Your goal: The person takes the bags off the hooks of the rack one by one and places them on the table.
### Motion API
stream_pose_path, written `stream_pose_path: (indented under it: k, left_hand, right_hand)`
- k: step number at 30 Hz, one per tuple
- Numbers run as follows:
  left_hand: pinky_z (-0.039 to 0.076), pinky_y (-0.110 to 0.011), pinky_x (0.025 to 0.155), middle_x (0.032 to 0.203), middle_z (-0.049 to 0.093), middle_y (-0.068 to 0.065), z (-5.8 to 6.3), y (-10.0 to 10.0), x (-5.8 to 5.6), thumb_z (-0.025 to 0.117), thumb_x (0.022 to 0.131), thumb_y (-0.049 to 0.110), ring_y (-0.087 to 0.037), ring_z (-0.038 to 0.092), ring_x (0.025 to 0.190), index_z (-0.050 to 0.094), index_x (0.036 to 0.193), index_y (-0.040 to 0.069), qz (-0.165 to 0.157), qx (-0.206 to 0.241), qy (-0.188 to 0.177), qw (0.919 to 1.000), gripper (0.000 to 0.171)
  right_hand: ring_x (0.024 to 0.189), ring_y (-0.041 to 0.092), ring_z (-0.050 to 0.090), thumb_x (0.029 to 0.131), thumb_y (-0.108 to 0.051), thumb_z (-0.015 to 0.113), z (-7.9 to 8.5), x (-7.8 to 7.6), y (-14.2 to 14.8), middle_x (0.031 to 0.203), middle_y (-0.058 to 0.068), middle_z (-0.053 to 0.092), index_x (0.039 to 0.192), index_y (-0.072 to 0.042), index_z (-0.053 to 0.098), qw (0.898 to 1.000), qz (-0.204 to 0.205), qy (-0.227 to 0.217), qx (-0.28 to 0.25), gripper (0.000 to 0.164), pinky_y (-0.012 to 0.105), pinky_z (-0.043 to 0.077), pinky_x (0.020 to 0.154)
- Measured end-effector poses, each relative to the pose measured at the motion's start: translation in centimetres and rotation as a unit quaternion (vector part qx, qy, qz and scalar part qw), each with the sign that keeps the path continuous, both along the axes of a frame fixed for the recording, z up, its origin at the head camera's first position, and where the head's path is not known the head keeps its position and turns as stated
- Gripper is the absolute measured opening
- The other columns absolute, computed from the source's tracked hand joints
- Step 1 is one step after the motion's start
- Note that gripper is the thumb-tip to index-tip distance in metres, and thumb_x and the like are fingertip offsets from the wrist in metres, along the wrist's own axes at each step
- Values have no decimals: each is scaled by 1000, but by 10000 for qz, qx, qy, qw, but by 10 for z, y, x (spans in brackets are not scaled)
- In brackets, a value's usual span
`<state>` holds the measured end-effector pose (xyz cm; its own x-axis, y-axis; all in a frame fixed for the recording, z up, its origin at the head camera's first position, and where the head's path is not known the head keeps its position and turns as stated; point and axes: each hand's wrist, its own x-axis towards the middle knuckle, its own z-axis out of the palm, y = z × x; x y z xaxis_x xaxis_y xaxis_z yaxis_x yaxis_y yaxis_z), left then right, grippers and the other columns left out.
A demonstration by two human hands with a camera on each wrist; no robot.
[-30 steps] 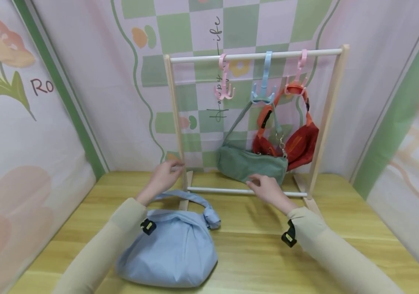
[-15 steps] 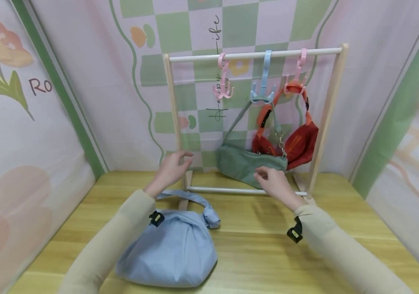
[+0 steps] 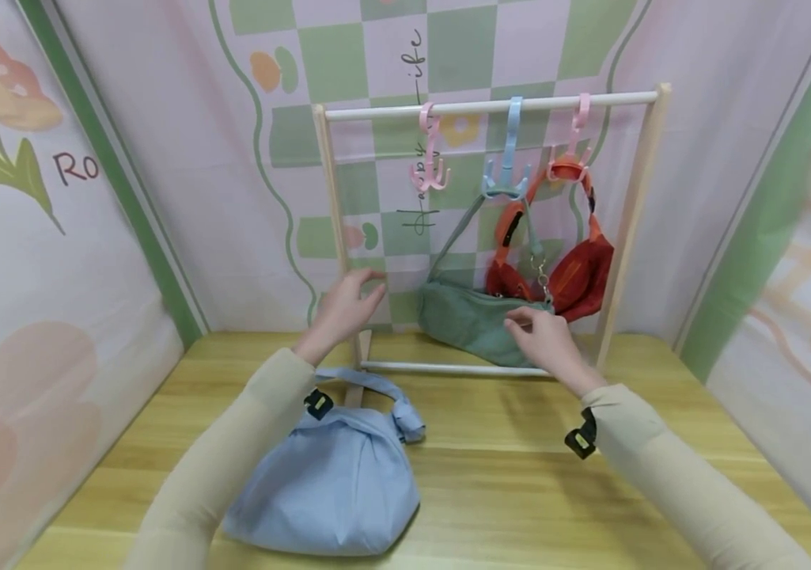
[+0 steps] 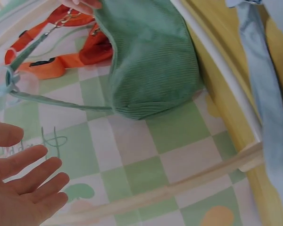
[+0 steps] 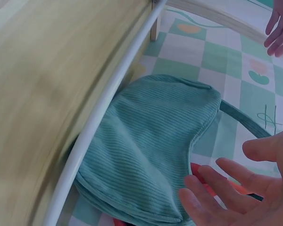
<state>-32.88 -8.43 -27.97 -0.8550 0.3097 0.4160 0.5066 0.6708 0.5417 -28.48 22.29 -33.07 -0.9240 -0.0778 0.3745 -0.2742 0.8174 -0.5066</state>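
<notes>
My left hand [image 3: 348,307] is raised by the rack's left post, holding nothing; its fingers spread loosely in the left wrist view. My right hand [image 3: 546,339] is in front of the right end of the green corduroy shoulder bag [image 3: 472,321], fingers loosely bent and gripping nothing. By its strap, that bag hangs from the blue hook [image 3: 509,150]. Behind it, a red waist bag [image 3: 583,277] with an orange strap hangs from the right pink hook [image 3: 574,138]. A light blue handbag [image 3: 341,483] sits on the table, its knotted strap toward the rack; my left sleeve overlaps it.
The rack has wooden posts [image 3: 634,214], a white top rail [image 3: 391,113] and a low white crossbar [image 3: 441,369]. Another pink hook [image 3: 430,154] bears nothing at left. Patterned cloth [image 3: 263,198] encloses the wooden table [image 3: 490,491] behind and at both sides.
Both hands have risen and shifted right, the left one moving away from the light blue handbag's strap. The bags and hooks stay in place.
</notes>
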Motion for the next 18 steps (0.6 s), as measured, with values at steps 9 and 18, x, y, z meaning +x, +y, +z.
stream_pose_path:
  k: [9,18]
  left_hand:
    - [37,-32,97,127,51,-2,22,13,4,46,91,31,-17,45,118,50,123,15,-204,163,92,9996,36]
    - [38,-32,96,124,53,-2,38,21,3,47,90,28,-18,47,116,52,120,12,-210,179,291,9992,34]
  right_hand:
    - [88,26,60,90,-29,48,8,-3,11,99,11,65,102,-9,63,9989,-250,363,-162,28,42,46,76]
    - [85,26,60,90,-32,47,20,-5,20,97,10,66,103,-10,63,9980,-335,519,-130,30,42,46,73]
